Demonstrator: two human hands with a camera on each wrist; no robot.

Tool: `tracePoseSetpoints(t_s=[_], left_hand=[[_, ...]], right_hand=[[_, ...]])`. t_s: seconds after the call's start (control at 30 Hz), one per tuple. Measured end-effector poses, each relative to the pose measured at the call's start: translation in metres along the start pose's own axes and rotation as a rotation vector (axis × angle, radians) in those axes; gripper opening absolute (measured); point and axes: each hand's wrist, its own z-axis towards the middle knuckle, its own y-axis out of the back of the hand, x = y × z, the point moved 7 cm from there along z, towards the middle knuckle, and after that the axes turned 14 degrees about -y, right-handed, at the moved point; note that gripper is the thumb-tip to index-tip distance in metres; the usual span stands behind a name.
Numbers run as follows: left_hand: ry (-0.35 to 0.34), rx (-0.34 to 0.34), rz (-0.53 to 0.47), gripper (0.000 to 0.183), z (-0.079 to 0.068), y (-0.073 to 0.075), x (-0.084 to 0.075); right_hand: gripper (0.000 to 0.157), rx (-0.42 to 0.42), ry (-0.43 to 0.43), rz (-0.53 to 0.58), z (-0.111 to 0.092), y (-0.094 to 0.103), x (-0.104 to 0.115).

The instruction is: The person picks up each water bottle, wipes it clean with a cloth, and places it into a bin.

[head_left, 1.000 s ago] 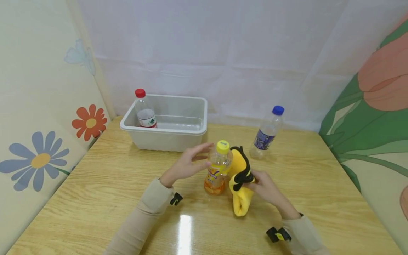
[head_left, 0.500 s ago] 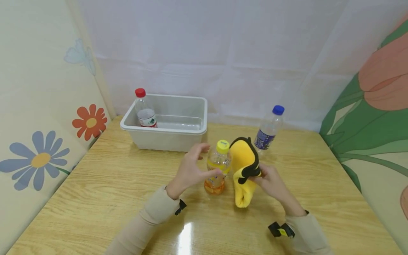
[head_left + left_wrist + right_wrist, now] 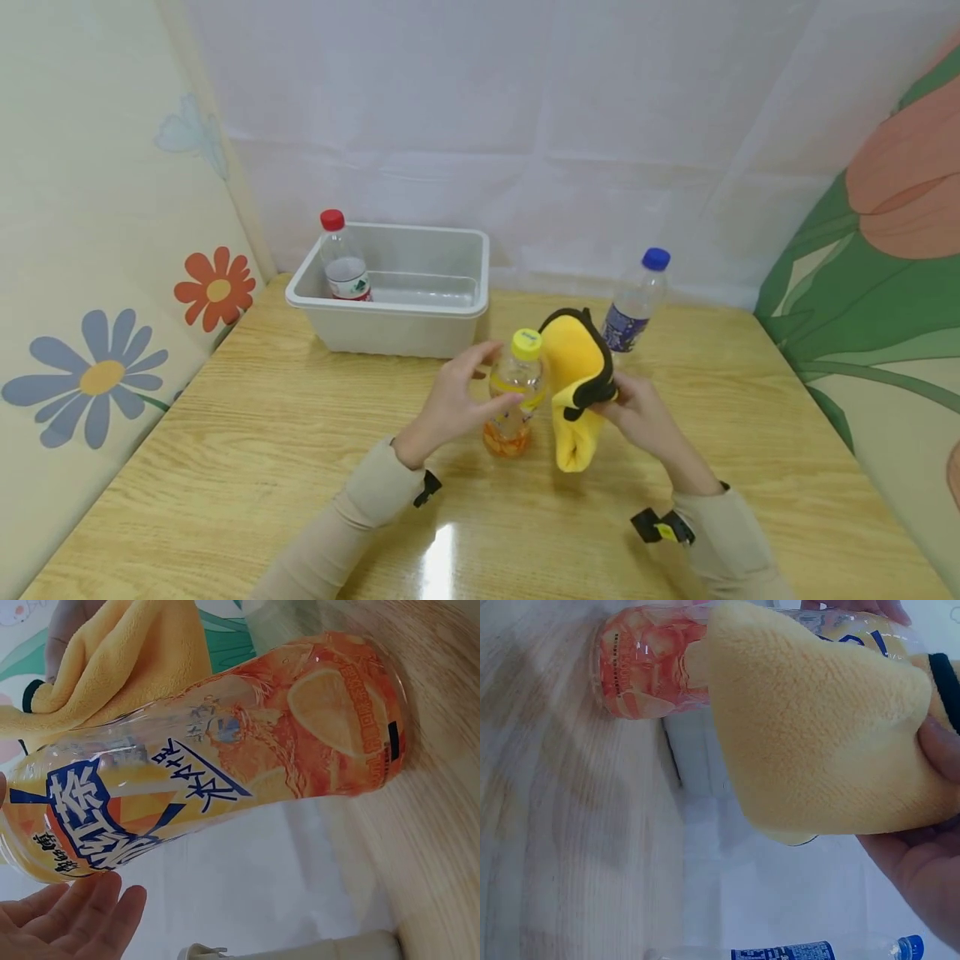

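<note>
A drink bottle (image 3: 517,387) with a yellow cap, a yellow label and orange artwork stands upright on the table. My left hand (image 3: 453,408) is around its upper part, thumb across the front; in the left wrist view, fingertips (image 3: 112,889) meet the label's edge. Just right of the bottle, my right hand (image 3: 637,412) holds a folded yellow towel (image 3: 576,354) with black edging. The towel is raised off the table, its lower fold hanging down. In the right wrist view, the towel (image 3: 817,742) covers part of the bottle (image 3: 652,664).
A grey-white plastic bin (image 3: 397,325) stands at the back left, with a red-capped bottle (image 3: 347,271) upright inside. Behind the towel stands a blue-capped bottle (image 3: 633,304) with a purple-blue label. All are on a wooden table (image 3: 247,467) against a white cloth backdrop.
My right hand has lifted the towel slightly upward and away, its top rising beside the bottle. My left thumb has come across the bottle's front. The bottle stays in place.
</note>
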Motion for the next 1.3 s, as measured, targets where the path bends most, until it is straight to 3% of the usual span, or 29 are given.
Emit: tracePoseSetpoints(t_s=[0.17, 0.6, 0.87, 1.3], left_hand=[[0.036, 0.022, -0.046, 0.063, 0.0, 0.0, 0.004], [0.017, 0.059, -0.135, 0.06, 0.0, -0.001, 0.002], [0.079, 0.069, -0.221, 0.059, -0.001, -0.003, 0.005], [0.083, 0.074, -0.234, 0.06, -0.001, -0.004, 0.005]], right_hand=[[0.036, 0.017, -0.001, 0.016, 0.005, 0.0, 0.001], [0.038, 0.09, -0.002, 0.066, 0.012, -0.009, -0.002], [0.031, 0.163, -0.078, 0.106, 0.016, -0.017, -0.012], [0.029, 0.273, -0.244, 0.114, 0.013, -0.037, -0.037]])
